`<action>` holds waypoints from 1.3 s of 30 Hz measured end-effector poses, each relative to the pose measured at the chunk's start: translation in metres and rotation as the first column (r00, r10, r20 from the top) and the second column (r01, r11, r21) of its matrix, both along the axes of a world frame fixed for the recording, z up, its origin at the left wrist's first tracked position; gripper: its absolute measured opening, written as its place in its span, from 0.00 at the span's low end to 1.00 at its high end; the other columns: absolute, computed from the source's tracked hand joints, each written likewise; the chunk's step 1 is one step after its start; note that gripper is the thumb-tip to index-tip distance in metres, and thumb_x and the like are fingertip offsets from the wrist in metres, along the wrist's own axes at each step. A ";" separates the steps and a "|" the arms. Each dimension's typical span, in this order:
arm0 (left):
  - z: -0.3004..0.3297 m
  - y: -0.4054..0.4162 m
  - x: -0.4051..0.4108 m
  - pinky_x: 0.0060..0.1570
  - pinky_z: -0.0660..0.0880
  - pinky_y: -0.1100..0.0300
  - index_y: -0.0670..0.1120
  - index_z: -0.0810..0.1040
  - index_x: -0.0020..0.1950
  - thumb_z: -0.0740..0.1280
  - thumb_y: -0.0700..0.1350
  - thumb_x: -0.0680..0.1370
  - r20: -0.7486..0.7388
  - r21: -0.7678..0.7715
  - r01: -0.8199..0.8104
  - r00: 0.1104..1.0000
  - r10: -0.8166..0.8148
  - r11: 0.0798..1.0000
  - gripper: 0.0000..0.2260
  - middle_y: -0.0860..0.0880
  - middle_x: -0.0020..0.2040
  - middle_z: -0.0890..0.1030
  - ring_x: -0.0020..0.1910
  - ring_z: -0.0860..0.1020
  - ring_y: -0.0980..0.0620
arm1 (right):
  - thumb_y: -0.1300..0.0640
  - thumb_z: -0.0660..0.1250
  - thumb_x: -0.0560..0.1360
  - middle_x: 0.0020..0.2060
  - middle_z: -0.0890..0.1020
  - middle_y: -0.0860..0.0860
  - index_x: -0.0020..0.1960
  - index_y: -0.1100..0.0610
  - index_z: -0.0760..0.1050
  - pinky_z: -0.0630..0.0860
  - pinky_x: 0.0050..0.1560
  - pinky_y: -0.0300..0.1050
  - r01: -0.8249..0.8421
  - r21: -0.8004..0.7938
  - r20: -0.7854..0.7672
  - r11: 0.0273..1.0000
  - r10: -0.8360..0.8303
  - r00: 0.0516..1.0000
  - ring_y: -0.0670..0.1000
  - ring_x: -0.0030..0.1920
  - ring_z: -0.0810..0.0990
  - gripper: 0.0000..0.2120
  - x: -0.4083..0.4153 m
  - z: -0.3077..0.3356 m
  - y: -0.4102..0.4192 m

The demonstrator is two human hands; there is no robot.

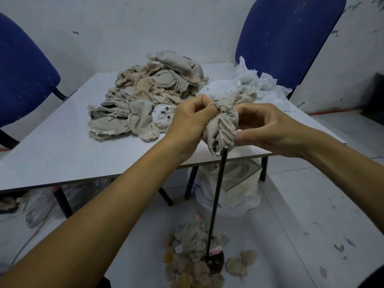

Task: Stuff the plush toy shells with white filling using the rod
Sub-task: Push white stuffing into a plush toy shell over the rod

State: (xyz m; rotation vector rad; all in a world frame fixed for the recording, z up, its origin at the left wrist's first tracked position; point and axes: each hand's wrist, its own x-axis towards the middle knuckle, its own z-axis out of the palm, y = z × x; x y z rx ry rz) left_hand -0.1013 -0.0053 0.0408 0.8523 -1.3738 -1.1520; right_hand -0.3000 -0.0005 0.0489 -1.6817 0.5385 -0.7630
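White table (62, 146) against scuffed wall, left hand (187, 119) and right hand (268, 127) both pinching bunched plush shell (221, 127) above table's near edge, black rod (217, 196) standing beneath shell, shell pile (149, 94) and white filling (259, 86) on table behind.

Both hands, left hand (190, 119), right hand (270, 129), gripping bunched plush shell (221, 125) on upright rod (217, 196), above table (62, 146)

Two hands (188, 119) (270, 129), one rod (217, 196), two blue chairs (22, 69) (288, 38), one table (62, 146).
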 end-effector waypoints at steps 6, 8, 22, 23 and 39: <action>-0.002 0.006 -0.003 0.26 0.68 0.64 0.46 0.70 0.34 0.65 0.36 0.77 -0.066 -0.012 0.092 0.994 -0.093 0.996 0.13 0.52 0.28 0.73 0.26 0.70 0.56 | 0.63 0.77 0.68 0.42 0.83 0.49 0.46 0.61 0.78 0.79 0.47 0.40 0.249 -0.284 -0.006 0.926 -0.262 0.965 0.47 0.45 0.82 0.10 0.010 -0.009 0.009; -0.004 0.011 -0.007 0.27 0.68 0.63 0.48 0.70 0.32 0.67 0.39 0.72 -0.011 -0.094 -0.013 1.000 0.012 0.996 0.10 0.53 0.28 0.73 0.27 0.70 0.57 | 0.64 0.76 0.67 0.36 0.81 0.53 0.39 0.61 0.76 0.81 0.41 0.44 0.341 -0.265 0.077 0.902 -0.332 0.940 0.50 0.38 0.81 0.08 0.017 -0.015 0.014; 0.011 0.028 0.005 0.34 0.69 0.62 0.45 0.75 0.36 0.67 0.44 0.72 0.291 -0.349 -0.022 0.948 0.131 0.937 0.06 0.55 0.30 0.74 0.31 0.72 0.56 | 0.65 0.67 0.70 0.24 0.72 0.49 0.31 0.59 0.68 0.70 0.25 0.40 0.695 -0.019 0.282 0.719 -0.663 0.694 0.47 0.25 0.70 0.11 0.055 -0.017 0.013; 0.010 0.029 0.006 0.34 0.70 0.60 0.44 0.76 0.37 0.68 0.44 0.72 0.350 -0.390 -0.021 0.921 0.169 0.921 0.05 0.54 0.32 0.75 0.32 0.73 0.55 | 0.66 0.66 0.71 0.24 0.71 0.51 0.32 0.60 0.69 0.69 0.25 0.41 0.713 0.011 0.276 0.701 -0.687 0.672 0.48 0.26 0.70 0.11 0.056 -0.018 0.012; -0.009 0.005 0.018 0.27 0.66 0.65 0.45 0.74 0.31 0.67 0.33 0.76 0.080 0.152 -0.100 0.993 0.088 0.983 0.15 0.51 0.26 0.72 0.25 0.69 0.56 | 0.61 0.68 0.78 0.34 0.75 0.55 0.38 0.60 0.75 0.79 0.42 0.42 0.456 0.152 0.081 0.877 -0.470 0.879 0.50 0.37 0.76 0.10 0.054 -0.025 0.018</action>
